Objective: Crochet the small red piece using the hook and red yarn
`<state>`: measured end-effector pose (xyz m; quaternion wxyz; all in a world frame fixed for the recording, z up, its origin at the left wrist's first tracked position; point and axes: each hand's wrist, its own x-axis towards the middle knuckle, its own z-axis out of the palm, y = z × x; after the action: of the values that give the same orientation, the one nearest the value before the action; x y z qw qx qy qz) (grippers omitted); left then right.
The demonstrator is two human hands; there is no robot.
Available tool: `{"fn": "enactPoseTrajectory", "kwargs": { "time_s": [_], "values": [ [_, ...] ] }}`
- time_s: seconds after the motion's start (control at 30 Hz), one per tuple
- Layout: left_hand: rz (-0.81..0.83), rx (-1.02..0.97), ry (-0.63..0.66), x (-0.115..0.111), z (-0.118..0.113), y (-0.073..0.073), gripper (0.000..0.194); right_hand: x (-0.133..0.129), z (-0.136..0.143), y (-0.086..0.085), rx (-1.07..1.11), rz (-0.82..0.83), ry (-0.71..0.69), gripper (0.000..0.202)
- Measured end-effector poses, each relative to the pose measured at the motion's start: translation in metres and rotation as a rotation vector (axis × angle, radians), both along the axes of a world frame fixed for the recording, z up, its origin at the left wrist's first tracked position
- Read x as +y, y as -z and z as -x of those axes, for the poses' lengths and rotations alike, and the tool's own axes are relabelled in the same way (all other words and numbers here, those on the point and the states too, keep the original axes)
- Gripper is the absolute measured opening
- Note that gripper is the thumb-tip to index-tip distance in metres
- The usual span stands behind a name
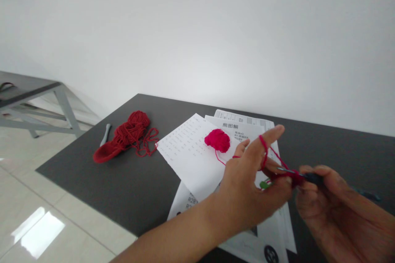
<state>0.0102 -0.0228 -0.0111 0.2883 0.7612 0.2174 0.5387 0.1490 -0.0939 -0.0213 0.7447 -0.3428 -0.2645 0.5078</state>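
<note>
My left hand (253, 181) pinches a small dark pink crochet piece (288, 178) between thumb and finger. Pink yarn (264, 152) loops round its raised index finger and runs down to the work. In my right hand (333, 197) is a crochet hook (314, 178) with a dark handle; its metal tip passes through the piece. A green stitch marker (264, 184) hangs by the left fingers. Behind the left hand, a pink yarn ball (217, 140) rests on the papers, its strand trailing toward that hand.
Handwritten paper (188, 148) overlaps printed pattern sheets (247, 125) on the dark table (129, 189). Farther left lie a red yarn skein (129, 131), a red crocheted piece (106, 152) and a grey tool (105, 134). Another table (31, 90) stands by the white wall.
</note>
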Motion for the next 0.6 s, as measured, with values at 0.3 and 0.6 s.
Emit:
{"fn": "enactPoseTrajectory", "kwargs": {
  "time_s": [0.3,0.6],
  "values": [
    [-0.440,0.118,-0.022,0.004,0.008,0.010,0.091,0.008,0.000,-0.005,0.364,0.191,-0.258,0.025],
    [0.848,-0.306,0.553,0.007,0.005,-0.019,0.123,-0.002,-0.001,0.008,0.173,-0.053,-0.024,0.015]
  ]
}}
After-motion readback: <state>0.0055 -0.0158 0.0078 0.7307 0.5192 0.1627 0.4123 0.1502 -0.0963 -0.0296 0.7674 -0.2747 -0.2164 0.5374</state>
